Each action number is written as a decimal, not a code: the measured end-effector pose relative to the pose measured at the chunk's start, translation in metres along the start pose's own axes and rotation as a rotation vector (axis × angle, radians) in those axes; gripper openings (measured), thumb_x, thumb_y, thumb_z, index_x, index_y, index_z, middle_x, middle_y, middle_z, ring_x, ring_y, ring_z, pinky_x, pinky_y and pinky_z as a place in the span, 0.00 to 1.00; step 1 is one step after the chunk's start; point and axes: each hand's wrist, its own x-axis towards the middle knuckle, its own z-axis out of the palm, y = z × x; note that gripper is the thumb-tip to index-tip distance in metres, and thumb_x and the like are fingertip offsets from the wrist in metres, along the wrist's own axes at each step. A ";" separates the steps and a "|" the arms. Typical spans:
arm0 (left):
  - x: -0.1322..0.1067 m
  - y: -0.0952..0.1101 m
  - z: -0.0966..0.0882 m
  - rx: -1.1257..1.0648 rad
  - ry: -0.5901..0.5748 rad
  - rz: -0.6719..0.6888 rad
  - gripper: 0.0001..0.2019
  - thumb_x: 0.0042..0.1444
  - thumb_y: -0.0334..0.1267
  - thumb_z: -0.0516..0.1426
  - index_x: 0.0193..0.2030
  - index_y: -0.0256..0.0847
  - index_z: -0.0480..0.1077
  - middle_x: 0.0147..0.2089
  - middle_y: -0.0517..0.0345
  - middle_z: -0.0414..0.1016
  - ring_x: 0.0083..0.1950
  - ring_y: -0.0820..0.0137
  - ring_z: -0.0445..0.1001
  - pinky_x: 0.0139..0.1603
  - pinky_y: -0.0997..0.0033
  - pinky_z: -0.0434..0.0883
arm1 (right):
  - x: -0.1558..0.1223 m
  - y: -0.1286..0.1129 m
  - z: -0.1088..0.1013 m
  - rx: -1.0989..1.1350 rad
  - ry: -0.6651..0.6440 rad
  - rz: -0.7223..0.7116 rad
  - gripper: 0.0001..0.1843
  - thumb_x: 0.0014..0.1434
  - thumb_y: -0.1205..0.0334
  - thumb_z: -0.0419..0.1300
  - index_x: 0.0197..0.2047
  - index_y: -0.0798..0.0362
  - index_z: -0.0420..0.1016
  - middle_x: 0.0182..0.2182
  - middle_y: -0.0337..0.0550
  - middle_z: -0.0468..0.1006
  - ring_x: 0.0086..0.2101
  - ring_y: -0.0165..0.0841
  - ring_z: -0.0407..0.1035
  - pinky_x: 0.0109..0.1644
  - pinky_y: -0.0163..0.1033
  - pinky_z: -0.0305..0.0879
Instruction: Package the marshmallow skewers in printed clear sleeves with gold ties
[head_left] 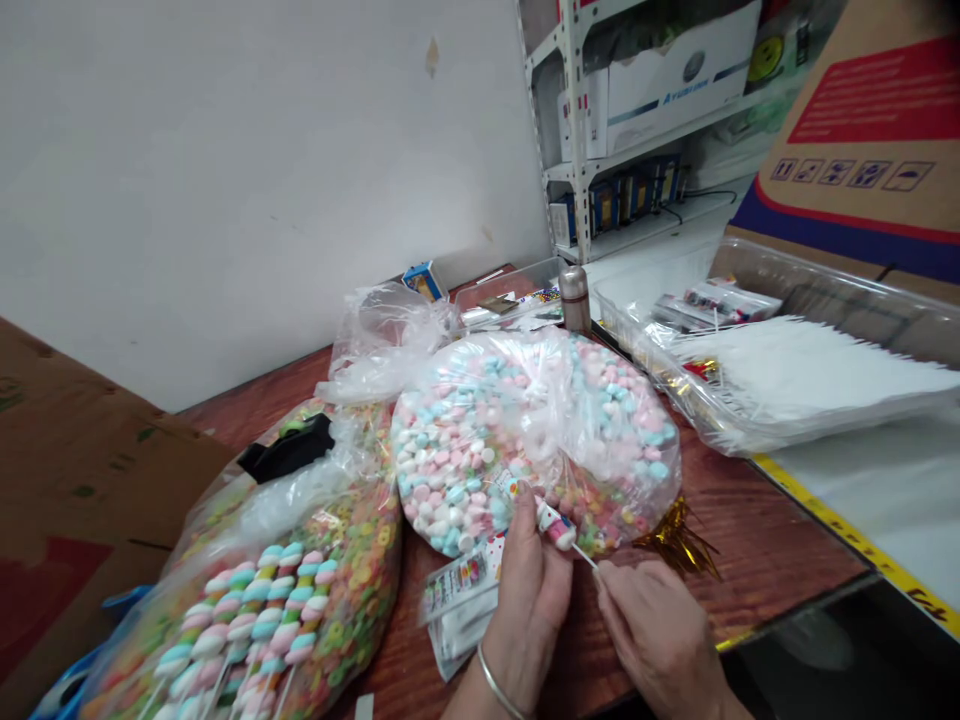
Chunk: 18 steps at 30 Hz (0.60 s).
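Note:
My left hand (529,585), wearing a bangle, is closed around a small printed clear bag with a marshmallow skewer (556,526) partly inside it. The skewer's white stick (586,556) sticks out toward the lower right, its end pinched in the fingers of my right hand (660,640). How far the candy reaches into the bag is hidden by my left hand. Beside my left wrist lies a stack of flat printed bags (459,605). Finished-looking marshmallow skewers (255,610) with white sticks rest at the left on a large bag of coloured candy rings (360,570).
Behind my hands stands a big clear bag of pastel marshmallows (457,450). Gold tinsel ties (681,540) lie at its right. A plastic tray (757,435) holds white sticks and packets. A metal flask (574,298), cardboard boxes (67,520) and a shelf rack (576,130) surround the table.

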 end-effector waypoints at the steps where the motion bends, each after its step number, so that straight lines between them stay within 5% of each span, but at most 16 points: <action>1: -0.002 -0.003 0.002 0.005 0.004 -0.002 0.09 0.62 0.39 0.55 0.34 0.37 0.71 0.28 0.57 0.74 0.29 0.71 0.75 0.32 0.73 0.74 | 0.000 0.001 0.002 0.066 -0.019 0.068 0.08 0.61 0.66 0.57 0.42 0.53 0.77 0.25 0.41 0.78 0.26 0.34 0.68 0.38 0.42 0.59; 6: -0.010 -0.017 -0.001 0.005 -0.047 -0.067 0.12 0.58 0.43 0.60 0.31 0.35 0.72 0.26 0.57 0.74 0.26 0.73 0.73 0.35 0.71 0.75 | 0.012 -0.005 0.006 0.365 -0.127 0.466 0.14 0.65 0.54 0.52 0.31 0.51 0.71 0.23 0.41 0.75 0.24 0.33 0.68 0.29 0.37 0.62; 9: -0.011 -0.015 -0.008 0.006 -0.158 -0.085 0.13 0.57 0.45 0.60 0.35 0.35 0.73 0.31 0.53 0.77 0.33 0.69 0.76 0.38 0.68 0.75 | 0.020 -0.009 0.005 0.549 -0.188 0.676 0.20 0.68 0.48 0.44 0.30 0.50 0.63 0.12 0.28 0.58 0.12 0.26 0.52 0.14 0.31 0.50; 11: -0.010 -0.010 -0.013 0.031 -0.209 -0.080 0.12 0.57 0.43 0.61 0.40 0.35 0.74 0.37 0.50 0.79 0.37 0.66 0.77 0.41 0.66 0.75 | 0.023 -0.011 0.004 0.631 -0.207 0.753 0.22 0.68 0.44 0.41 0.32 0.50 0.62 0.11 0.23 0.51 0.10 0.24 0.44 0.11 0.29 0.44; 18: -0.005 -0.002 -0.024 0.074 -0.260 -0.004 0.09 0.57 0.39 0.62 0.43 0.39 0.73 0.40 0.52 0.78 0.42 0.65 0.77 0.48 0.61 0.73 | 0.014 -0.013 0.002 0.918 -0.203 0.880 0.22 0.63 0.39 0.51 0.34 0.50 0.62 0.14 0.23 0.53 0.13 0.21 0.43 0.13 0.26 0.43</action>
